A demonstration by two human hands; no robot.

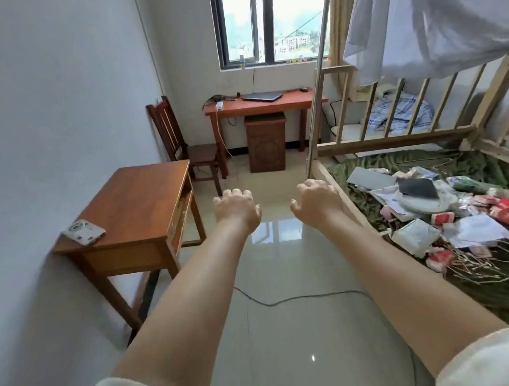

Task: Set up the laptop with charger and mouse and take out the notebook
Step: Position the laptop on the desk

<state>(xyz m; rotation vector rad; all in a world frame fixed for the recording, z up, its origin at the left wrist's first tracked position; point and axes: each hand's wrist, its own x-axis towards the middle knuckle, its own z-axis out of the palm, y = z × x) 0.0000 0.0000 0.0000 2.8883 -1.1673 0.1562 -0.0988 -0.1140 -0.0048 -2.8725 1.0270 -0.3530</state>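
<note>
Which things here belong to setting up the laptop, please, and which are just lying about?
For the job:
laptop, closed on the far desk
mouse, right of it
white charger, at the desk's left edge
hands, both empty

Lying about:
chair
near table
disc case on it
bed clutter
floor cable

We see a far desk (290, 103) under the window carrying a closed laptop (262, 97), a mouse (303, 89) at its right end and a white charger (219, 106) at its left edge. A near-left table (137, 209) holds a small white box (83, 231). The bed (476, 165) on the right bears scattered papers (476, 231). A dark cable (295, 297) lies on the tiled floor (280, 279)
</note>
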